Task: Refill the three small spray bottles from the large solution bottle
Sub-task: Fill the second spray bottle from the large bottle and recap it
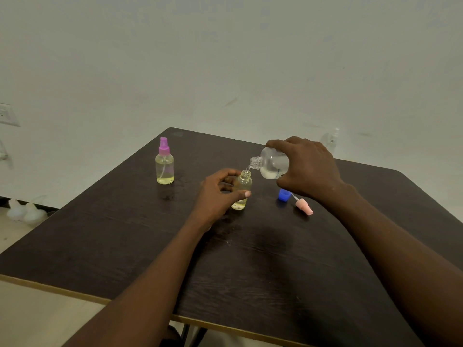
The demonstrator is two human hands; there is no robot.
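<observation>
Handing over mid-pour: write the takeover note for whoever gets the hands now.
Left hand grips the small open clear bottle of yellowish liquid, upright on the dark table.
Right hand holds the large clear solution bottle tilted, pouring into it.
Pink spray head and blue cap lie beside.
Purple-topped spray bottle stands capped, seemingly done.
Left: finish pour, refit head, then the third bottle, faint behind the right hand.

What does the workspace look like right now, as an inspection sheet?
Surface: dark wood-grain table.
Job's things: large solution bottle tilted, pouring into open small bottle; purple-capped spray bottle upright, apart at left; blue cap and pink spray head lying loose.
Clutter: nothing seen.
Hands: left hand grips small bottle; right hand grips large solution bottle.
Cables: nothing seen.
Surroundings: pale wall, wall socket at left, white bottles on floor.
</observation>
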